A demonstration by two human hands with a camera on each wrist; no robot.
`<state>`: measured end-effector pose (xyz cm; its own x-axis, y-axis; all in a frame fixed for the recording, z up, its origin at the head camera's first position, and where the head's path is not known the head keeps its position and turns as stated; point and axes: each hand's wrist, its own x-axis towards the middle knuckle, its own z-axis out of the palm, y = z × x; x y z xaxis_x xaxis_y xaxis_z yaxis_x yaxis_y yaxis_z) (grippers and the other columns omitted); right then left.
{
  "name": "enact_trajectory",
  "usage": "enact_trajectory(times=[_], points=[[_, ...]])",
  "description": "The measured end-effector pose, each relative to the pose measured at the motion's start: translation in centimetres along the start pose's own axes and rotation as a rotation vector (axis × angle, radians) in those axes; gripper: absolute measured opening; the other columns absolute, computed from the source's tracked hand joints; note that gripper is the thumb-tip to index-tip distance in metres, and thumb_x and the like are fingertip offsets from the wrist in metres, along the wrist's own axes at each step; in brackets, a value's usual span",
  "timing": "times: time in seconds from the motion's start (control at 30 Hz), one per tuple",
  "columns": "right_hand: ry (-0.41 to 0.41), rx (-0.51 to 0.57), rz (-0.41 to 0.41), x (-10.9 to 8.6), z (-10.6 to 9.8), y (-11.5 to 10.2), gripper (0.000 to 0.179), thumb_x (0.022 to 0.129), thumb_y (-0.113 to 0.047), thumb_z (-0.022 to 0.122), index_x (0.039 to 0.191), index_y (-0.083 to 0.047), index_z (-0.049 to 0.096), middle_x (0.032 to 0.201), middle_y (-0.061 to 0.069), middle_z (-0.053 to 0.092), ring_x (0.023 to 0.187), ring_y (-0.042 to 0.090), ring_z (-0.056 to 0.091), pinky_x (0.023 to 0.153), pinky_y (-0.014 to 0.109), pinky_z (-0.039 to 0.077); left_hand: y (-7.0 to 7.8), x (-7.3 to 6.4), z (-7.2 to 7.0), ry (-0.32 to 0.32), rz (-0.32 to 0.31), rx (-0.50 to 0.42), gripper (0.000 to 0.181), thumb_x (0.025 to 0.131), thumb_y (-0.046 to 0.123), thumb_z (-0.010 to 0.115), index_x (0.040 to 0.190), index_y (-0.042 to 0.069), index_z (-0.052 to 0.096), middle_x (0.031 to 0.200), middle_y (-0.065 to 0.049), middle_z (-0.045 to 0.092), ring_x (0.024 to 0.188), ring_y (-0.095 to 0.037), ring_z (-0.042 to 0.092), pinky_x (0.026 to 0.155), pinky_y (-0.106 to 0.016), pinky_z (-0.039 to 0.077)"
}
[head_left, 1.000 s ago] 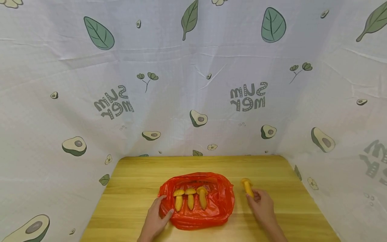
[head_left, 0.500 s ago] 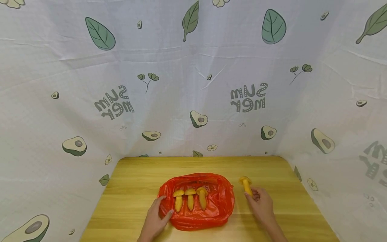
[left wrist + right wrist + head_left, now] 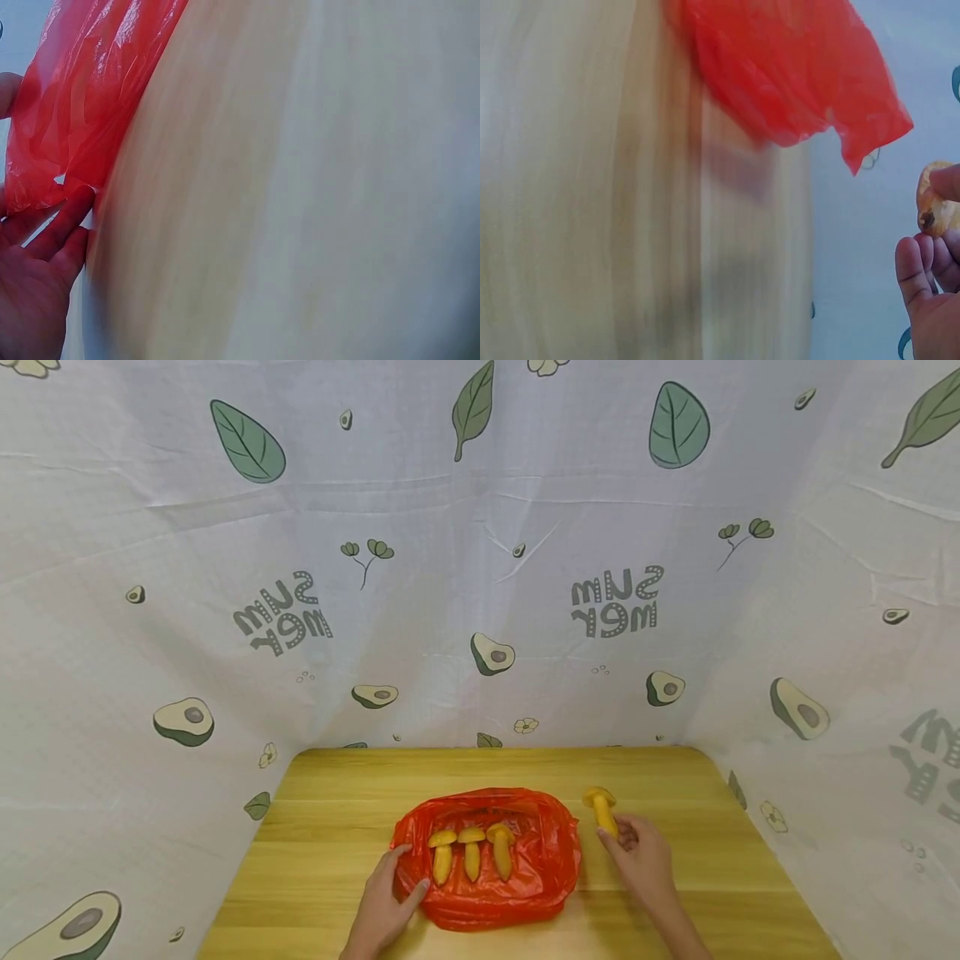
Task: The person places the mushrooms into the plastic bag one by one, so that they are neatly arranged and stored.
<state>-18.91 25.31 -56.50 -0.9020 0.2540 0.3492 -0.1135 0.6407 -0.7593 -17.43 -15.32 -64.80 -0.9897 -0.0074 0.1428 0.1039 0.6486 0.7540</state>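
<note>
A red plastic bag [image 3: 495,912] lies spread open like a basket on the table, with three yellow mushrooms [image 3: 472,855] in a row inside its left half. At the bag's left side, my left hand [image 3: 381,906] rests with thumb and fingers spread apart against the plastic. The left wrist view shows fairly straight fingers [image 3: 71,217] touching the bag's lower edge. To the right of the bag, my right hand [image 3: 643,862] pinches a yellow mushroom [image 3: 603,810] by its stem, cap pointing away. In the right wrist view the stem end of this mushroom [image 3: 930,210] shows between thumb and fingers.
The wooden table [image 3: 322,827] ends at a white cloth backdrop [image 3: 420,610] printed with leaves and avocados. The cloth also runs along both sides. Loose plastic of the bag [image 3: 802,82] stands up on the side facing my right hand.
My right hand has moved slightly left and away from me with the mushroom, closer to the bag. The left hand and the bag have stayed in place.
</note>
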Motion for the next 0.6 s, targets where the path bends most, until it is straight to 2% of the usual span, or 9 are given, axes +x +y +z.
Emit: enact_trajectory(times=[0.17,0.3,0.43,0.6], points=[[-0.028,0.013,0.001,0.2,0.0,-1.2,0.029,0.087,-0.012,0.083,0.109,0.003,0.072,0.092,0.011,0.066,0.078,0.013,0.059,0.063,0.014,0.052,0.0,0.0,0.0,0.005,0.015,0.007,0.066,0.090,0.045,0.077,0.143,0.012,0.053,0.140,-0.010,0.061,0.131,-0.034,0.059,0.108,-0.056,0.050],[-0.034,0.022,-0.002,0.2,0.3,-1.9,0.030,0.086,-0.012,0.084,0.109,0.003,0.072,0.093,0.010,0.066,0.078,0.010,0.058,0.064,0.014,0.054,0.0,0.0,0.0,0.009,0.022,0.010,0.065,0.090,0.044,0.077,0.142,0.012,0.054,0.140,-0.009,0.061,0.131,-0.034,0.059,0.108,-0.055,0.051],[-0.039,0.042,-0.002,0.1,0.9,-2.5,0.031,0.085,-0.012,0.085,0.109,0.003,0.072,0.092,0.010,0.065,0.078,0.008,0.058,0.065,0.015,0.054,0.1,0.0,-0.1,0.007,0.019,-0.013,0.063,0.090,0.043,0.078,0.142,0.016,0.055,0.139,-0.006,0.061,0.131,-0.030,0.060,0.108,-0.054,0.051],[-0.084,0.084,-0.005,-0.2,1.7,-3.6,0.031,0.085,-0.011,0.085,0.110,0.002,0.071,0.093,0.008,0.064,0.080,0.012,0.058,0.065,0.017,0.054,0.3,0.0,-0.2,0.004,0.011,-0.041,0.061,0.089,0.045,0.078,0.141,0.022,0.056,0.139,-0.001,0.061,0.132,-0.026,0.059,0.110,-0.052,0.050]])
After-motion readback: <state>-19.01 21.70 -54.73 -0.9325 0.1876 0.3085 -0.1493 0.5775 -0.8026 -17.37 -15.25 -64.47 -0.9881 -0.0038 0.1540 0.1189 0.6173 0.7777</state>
